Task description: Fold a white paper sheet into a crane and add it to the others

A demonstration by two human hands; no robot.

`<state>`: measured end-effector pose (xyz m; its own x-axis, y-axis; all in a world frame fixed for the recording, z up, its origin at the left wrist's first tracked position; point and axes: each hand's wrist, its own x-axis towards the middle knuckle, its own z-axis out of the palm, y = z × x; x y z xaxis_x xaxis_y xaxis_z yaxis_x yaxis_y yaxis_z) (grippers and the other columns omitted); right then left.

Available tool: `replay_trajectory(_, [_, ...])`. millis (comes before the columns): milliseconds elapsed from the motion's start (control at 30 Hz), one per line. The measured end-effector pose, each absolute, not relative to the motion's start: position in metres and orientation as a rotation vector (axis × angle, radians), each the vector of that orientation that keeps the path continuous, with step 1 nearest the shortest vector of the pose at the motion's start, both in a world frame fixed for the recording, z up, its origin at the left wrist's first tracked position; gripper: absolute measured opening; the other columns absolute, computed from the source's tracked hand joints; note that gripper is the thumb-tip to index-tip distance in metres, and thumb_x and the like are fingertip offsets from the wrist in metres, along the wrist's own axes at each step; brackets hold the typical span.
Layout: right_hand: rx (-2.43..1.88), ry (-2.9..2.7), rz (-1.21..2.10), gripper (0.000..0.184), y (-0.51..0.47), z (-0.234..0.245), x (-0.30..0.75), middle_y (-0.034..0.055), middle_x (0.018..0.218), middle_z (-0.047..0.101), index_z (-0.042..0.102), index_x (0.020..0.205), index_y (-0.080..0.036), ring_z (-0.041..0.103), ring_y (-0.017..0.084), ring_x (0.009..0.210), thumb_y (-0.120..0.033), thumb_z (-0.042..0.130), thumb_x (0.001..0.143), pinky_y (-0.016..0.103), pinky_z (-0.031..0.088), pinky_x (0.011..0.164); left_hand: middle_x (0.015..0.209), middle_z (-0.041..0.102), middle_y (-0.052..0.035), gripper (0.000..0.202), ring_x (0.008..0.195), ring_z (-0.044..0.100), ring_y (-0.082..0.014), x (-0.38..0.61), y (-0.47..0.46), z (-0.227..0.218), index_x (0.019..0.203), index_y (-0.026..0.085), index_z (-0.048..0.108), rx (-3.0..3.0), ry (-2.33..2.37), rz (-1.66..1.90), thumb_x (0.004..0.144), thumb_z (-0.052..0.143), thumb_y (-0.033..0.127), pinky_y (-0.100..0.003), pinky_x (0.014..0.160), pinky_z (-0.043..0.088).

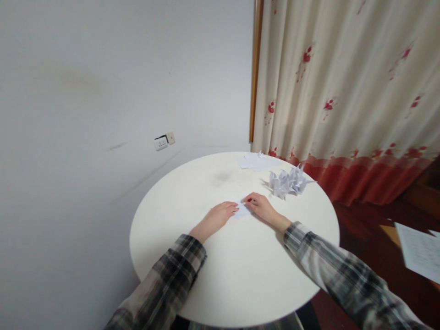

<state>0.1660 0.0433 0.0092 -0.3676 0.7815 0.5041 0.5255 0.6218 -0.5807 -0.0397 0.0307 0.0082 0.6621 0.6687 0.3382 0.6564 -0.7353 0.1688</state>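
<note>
A small piece of white paper [242,211] lies on the round white table [227,284] between my two hands. My left hand [220,216] rests flat with its fingers stretched over the paper's left side. On the right side, my right hand [261,206] has its fingers curled, thumb and fingertips pinching the paper's upper right edge. The underside of the paper and any folds in it are too small to make out. Just beyond my right hand stands a cluster of folded white paper figures [288,181], probably cranes, with pointed tips.
Flat white sheets [256,162] lie at the table's far edge with a small folded piece on top. A wall with a socket [161,144] borders the left, a floral curtain [330,82] the back right. Written paper [419,252] lies at the right, off the table.
</note>
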Motion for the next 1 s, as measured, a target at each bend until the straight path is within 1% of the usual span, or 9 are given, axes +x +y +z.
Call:
replay_trajectory(67, [-1.04, -2.093, 0.363, 0.011, 0.0427, 0.0087, 0.1656, 0.0046, 0.082, 0.062, 0.061, 0.084, -0.015, 0.053, 0.014, 0.077, -0.016, 0.053, 0.078, 0.027, 0.04, 0.073, 0.114, 0.059, -0.0041, 0.027, 0.106, 0.051, -0.0142, -0.0394, 0.0289, 0.0098, 0.105, 0.019, 0.058, 2.827, 1.112, 0.593, 0.088, 0.037, 0.023, -0.031, 0.095, 0.038])
replay_trajectory(200, [-1.052, -2.143, 0.31, 0.008, 0.0404, 0.009, 0.1633, 0.0041, 0.08, 0.061, 0.062, 0.082, -0.015, 0.053, 0.014, 0.078, -0.016, 0.054, 0.078, 0.027, 0.039, 0.075, 0.115, 0.058, -0.0036, 0.026, 0.107, 0.05, -0.0139, -0.039, 0.0255, 0.0103, 0.106, 0.019, 0.057, 2.819, 1.09, 0.629, 0.087, 0.039, 0.022, -0.031, 0.096, 0.037])
replay_trajectory(300, [-1.087, -2.153, 0.281, 0.008, 0.0383, 0.0092, 0.1613, 0.0041, 0.08, 0.06, 0.061, 0.082, -0.015, 0.052, 0.014, 0.079, -0.015, 0.055, 0.077, 0.027, 0.038, 0.075, 0.118, 0.055, -0.0042, 0.025, 0.11, 0.047, -0.0148, -0.0384, 0.024, 0.0094, 0.105, 0.021, 0.058, 2.803, 1.102, 0.672, 0.086, 0.041, 0.02, -0.034, 0.098, 0.036])
replay_trajectory(500, [-1.159, -2.165, 0.256, 0.012, 0.0389, 0.0062, 0.1587, 0.0046, 0.08, 0.059, 0.061, 0.087, -0.016, 0.05, 0.015, 0.079, -0.018, 0.059, 0.075, 0.028, 0.037, 0.074, 0.122, 0.051, -0.0057, 0.024, 0.114, 0.043, -0.0169, -0.0374, 0.0243, 0.0072, 0.104, 0.022, 0.058, 2.764, 1.1, 0.7, 0.084, 0.045, 0.017, -0.038, 0.098, 0.035])
replay_trajectory(633, [-1.184, -2.161, 0.252, 0.015, 0.04, 0.0058, 0.1581, 0.004, 0.079, 0.059, 0.061, 0.088, -0.016, 0.05, 0.016, 0.078, -0.018, 0.061, 0.074, 0.028, 0.036, 0.074, 0.121, 0.052, -0.0054, 0.024, 0.113, 0.043, -0.0167, -0.0379, 0.0252, 0.0049, 0.103, 0.022, 0.058, 2.754, 1.094, 0.726, 0.083, 0.045, 0.017, -0.038, 0.098, 0.035])
replay_trajectory(1000, [-1.133, -2.15, 0.277, 0.02, 0.0407, 0.0043, 0.1581, 0.0044, 0.082, 0.058, 0.061, 0.091, -0.016, 0.048, 0.016, 0.081, -0.012, 0.062, 0.072, 0.028, 0.035, 0.076, 0.115, 0.055, -0.0047, 0.021, 0.109, 0.047, -0.0155, -0.0381, 0.0267, 0.0024, 0.099, 0.021, 0.06, 2.731, 1.049, 0.818, 0.082, 0.048, 0.017, -0.034, 0.096, 0.038])
